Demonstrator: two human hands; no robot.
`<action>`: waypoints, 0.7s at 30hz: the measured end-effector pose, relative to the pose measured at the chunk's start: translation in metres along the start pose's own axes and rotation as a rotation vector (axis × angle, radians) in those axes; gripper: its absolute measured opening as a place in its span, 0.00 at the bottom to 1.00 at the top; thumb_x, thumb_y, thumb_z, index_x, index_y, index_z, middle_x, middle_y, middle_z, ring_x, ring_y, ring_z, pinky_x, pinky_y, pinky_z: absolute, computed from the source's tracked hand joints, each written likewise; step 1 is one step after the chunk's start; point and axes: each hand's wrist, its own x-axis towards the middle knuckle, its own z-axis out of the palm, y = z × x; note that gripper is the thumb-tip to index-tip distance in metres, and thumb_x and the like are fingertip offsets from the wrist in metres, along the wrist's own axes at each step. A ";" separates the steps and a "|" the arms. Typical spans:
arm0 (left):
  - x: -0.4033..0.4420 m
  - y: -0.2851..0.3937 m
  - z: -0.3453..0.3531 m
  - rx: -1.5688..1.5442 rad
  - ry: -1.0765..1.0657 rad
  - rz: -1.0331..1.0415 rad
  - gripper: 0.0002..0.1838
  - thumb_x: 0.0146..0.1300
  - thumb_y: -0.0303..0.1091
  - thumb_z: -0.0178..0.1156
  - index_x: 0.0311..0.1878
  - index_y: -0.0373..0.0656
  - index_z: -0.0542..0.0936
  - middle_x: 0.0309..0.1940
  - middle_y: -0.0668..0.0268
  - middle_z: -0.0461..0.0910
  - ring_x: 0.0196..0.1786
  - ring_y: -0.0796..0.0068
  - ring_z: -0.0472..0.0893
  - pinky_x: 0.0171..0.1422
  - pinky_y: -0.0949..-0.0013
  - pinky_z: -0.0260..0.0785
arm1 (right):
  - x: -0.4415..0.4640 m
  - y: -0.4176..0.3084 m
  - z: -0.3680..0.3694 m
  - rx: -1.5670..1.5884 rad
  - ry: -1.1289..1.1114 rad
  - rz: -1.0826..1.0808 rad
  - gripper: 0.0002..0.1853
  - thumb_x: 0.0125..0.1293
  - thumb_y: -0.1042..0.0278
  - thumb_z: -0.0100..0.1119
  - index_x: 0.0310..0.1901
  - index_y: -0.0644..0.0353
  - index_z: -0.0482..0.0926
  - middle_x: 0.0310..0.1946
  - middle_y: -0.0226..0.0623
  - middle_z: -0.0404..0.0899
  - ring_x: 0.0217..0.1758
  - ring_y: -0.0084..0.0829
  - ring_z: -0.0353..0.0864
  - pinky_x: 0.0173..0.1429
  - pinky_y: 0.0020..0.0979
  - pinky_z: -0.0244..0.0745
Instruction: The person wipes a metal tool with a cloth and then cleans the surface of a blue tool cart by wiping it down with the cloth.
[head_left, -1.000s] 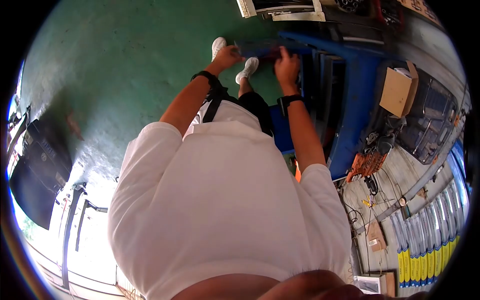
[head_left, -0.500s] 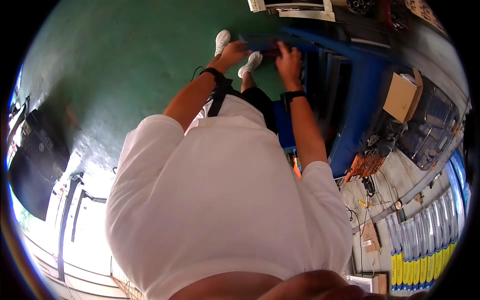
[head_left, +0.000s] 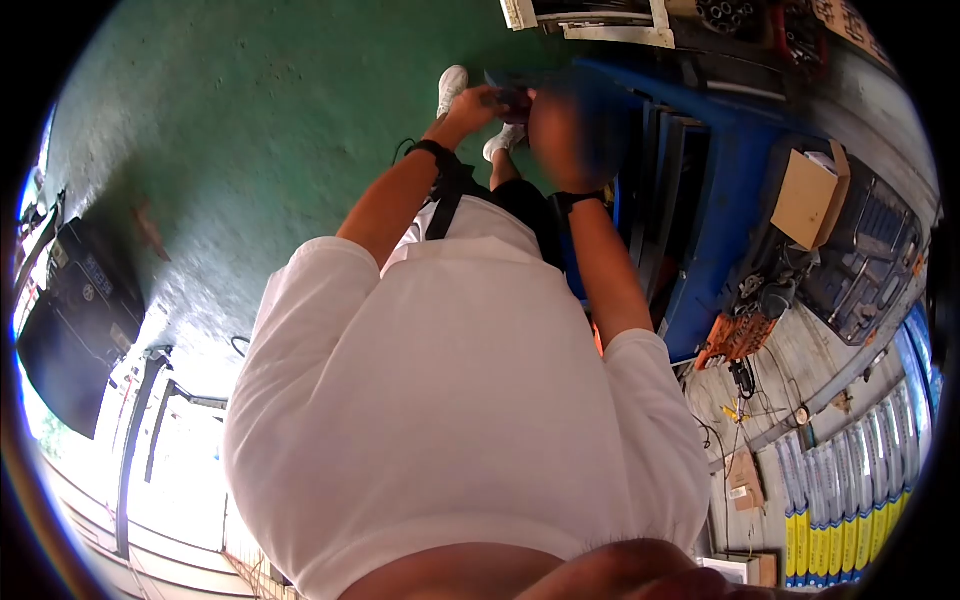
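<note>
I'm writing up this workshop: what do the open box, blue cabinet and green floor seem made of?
Open box: matte brown cardboard, by its folded flap. Blue cabinet: probably painted metal, from its straight, thin-edged panels. Green floor: perhaps coated concrete; it shines where light falls, but the base is hidden.

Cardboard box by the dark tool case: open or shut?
Open: the cardboard box gapes at one end, showing something white inside.
</note>
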 end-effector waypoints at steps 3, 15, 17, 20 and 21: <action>-0.002 0.001 0.000 -0.005 0.005 0.003 0.30 0.56 0.52 0.70 0.60 0.47 0.79 0.43 0.62 0.86 0.49 0.67 0.85 0.55 0.67 0.75 | -0.006 0.061 0.000 -0.002 0.123 0.088 0.29 0.55 0.72 0.65 0.61 0.42 0.78 0.48 0.58 0.73 0.53 0.57 0.73 0.57 0.50 0.72; 0.000 -0.002 -0.003 0.165 -0.285 0.071 0.45 0.47 0.47 0.75 0.68 0.46 0.67 0.55 0.50 0.78 0.61 0.53 0.77 0.62 0.57 0.71 | -0.008 0.010 0.023 0.277 -0.001 0.105 0.30 0.51 0.65 0.69 0.59 0.54 0.78 0.46 0.54 0.82 0.48 0.51 0.83 0.52 0.44 0.79; -0.017 0.013 -0.012 0.336 -0.244 0.261 0.48 0.46 0.47 0.74 0.71 0.47 0.63 0.61 0.47 0.72 0.65 0.46 0.72 0.66 0.51 0.67 | -0.010 0.008 0.012 0.307 -0.048 0.118 0.30 0.51 0.65 0.69 0.59 0.55 0.78 0.46 0.51 0.82 0.50 0.49 0.83 0.54 0.43 0.78; -0.024 0.018 -0.023 0.423 -0.299 0.471 0.55 0.45 0.47 0.73 0.76 0.50 0.54 0.69 0.43 0.60 0.71 0.37 0.61 0.72 0.44 0.58 | -0.014 0.002 0.012 0.351 -0.027 0.150 0.28 0.52 0.66 0.69 0.58 0.56 0.78 0.47 0.47 0.83 0.52 0.48 0.82 0.56 0.41 0.78; -0.022 0.019 -0.026 0.327 -0.382 0.483 0.58 0.44 0.47 0.74 0.77 0.50 0.51 0.72 0.43 0.54 0.73 0.35 0.55 0.74 0.42 0.54 | -0.014 0.001 0.014 0.351 0.032 0.151 0.27 0.53 0.67 0.69 0.57 0.57 0.78 0.47 0.46 0.83 0.52 0.47 0.82 0.56 0.41 0.78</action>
